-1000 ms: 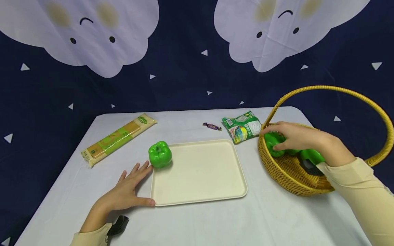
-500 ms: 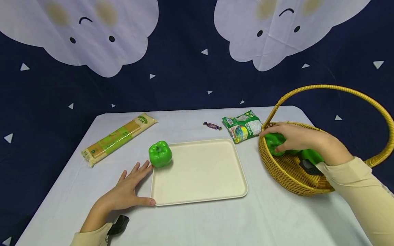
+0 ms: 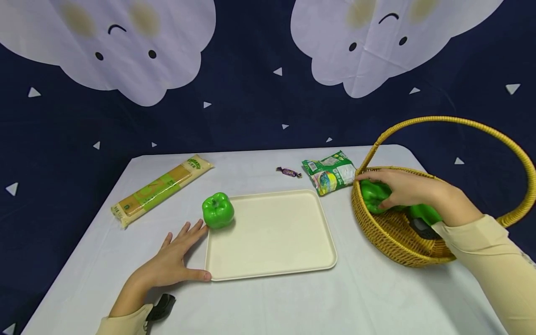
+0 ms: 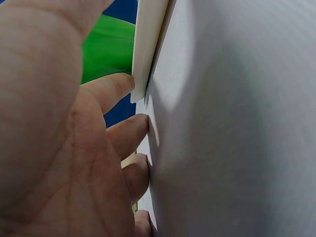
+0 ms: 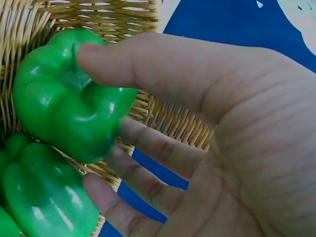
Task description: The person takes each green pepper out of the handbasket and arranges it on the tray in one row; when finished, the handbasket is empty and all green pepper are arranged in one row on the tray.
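My left hand [image 3: 169,260] lies with spread fingers at the left edge of the cream tray [image 3: 276,237]. Its thumb touches the near-left corner, and in the left wrist view a fingertip [image 4: 121,84] meets the rim. One green bell pepper [image 3: 218,211] sits on the tray's far-left corner. Inside the wicker basket [image 3: 391,242], my right hand [image 3: 412,188] holds another green bell pepper [image 5: 74,108]. The right wrist view has the thumb on its top by the stem and the other fingers along its far side. More green peppers [image 5: 49,192] lie beside it.
A long pack of noodles [image 3: 161,190] lies at the back left. A purple-wrapped candy [image 3: 289,172] and a green snack bag [image 3: 330,172] are behind the tray. The basket's tall handle [image 3: 444,119] arches above the right forearm. A patterned dark blue cloth hangs behind the table.
The right thumb has shifted slightly to the right and down on the pepper in the basket. My left hand, the tray and its pepper have stayed put.
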The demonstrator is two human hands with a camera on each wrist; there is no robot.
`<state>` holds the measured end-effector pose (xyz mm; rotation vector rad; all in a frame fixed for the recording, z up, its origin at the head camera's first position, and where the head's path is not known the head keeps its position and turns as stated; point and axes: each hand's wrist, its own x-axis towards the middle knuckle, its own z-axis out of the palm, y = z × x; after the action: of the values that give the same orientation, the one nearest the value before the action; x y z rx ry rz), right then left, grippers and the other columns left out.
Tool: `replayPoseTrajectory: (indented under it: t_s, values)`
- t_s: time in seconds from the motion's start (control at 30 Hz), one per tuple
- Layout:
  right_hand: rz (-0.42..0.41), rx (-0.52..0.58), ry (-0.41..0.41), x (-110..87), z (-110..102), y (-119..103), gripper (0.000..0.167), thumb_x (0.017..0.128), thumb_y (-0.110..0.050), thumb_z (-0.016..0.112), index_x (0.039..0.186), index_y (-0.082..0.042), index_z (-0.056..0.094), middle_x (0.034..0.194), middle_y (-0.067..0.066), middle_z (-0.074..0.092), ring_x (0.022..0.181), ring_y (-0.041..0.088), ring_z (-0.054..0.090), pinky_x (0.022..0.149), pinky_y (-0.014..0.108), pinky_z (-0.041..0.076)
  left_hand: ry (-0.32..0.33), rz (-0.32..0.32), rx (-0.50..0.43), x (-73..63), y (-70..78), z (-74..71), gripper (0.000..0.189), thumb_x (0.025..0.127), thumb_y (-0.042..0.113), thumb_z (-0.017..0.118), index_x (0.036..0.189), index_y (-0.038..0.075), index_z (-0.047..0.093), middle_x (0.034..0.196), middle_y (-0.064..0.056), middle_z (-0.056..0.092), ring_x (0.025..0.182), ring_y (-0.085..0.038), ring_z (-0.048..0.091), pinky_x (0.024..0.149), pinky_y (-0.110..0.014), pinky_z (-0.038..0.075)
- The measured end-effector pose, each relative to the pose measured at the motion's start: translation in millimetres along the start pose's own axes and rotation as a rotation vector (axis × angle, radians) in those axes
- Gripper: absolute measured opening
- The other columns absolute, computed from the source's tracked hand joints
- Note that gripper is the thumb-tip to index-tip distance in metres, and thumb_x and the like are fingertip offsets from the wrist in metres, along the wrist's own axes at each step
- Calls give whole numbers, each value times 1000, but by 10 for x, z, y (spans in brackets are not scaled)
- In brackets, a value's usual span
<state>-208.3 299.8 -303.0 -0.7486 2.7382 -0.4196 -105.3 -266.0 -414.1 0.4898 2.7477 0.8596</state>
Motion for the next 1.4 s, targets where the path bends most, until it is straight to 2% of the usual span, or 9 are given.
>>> replayPoseTrajectory:
  t_s: [0.23, 0.5, 0.83, 1.07, 1.4]
  values:
    - [32, -14, -2, -12, -1, 18, 81, 76, -2, 92, 149, -5, 57, 148, 31, 59, 133, 50, 59, 106, 66, 51, 1, -6, 0, 2, -10, 6, 124, 68, 59, 96, 168, 16, 38, 178, -22, 23, 163, -59, 8, 119, -88, -4]
    - [70, -42, -29, -31, 6, 38, 79, 70, 1, 94, 143, -9, 66, 149, 37, 54, 134, 58, 56, 103, 69, 52, -1, 0, 5, 2, -22, 10, 125, 68, 58, 96, 169, 16, 36, 178, -21, 23, 162, -60, 8, 119, -88, -3]
    - [51, -67, -20, 15, 60, 78, 79, 65, 7, 92, 139, -10, 69, 141, 34, 59, 119, 44, 63, 96, 59, 55, 2, -2, 6, 4, -10, 5, 125, 68, 59, 96, 168, 15, 37, 177, -22, 24, 162, -60, 9, 120, -88, -3]
    - [72, -88, -36, 20, 46, 75, 83, 64, 11, 91, 141, -10, 67, 141, 38, 56, 116, 48, 64, 93, 62, 57, 4, 5, 9, 6, -13, 0, 126, 67, 59, 96, 169, 16, 36, 178, -22, 22, 162, -60, 8, 120, -87, -4]
    - [85, -102, -47, 46, 34, 61, 84, 63, 16, 88, 141, -9, 67, 135, 37, 58, 105, 40, 64, 87, 55, 58, 6, 10, 9, -2, -16, 4, 126, 67, 59, 96, 169, 15, 36, 178, -22, 22, 162, -60, 9, 120, -88, -3]
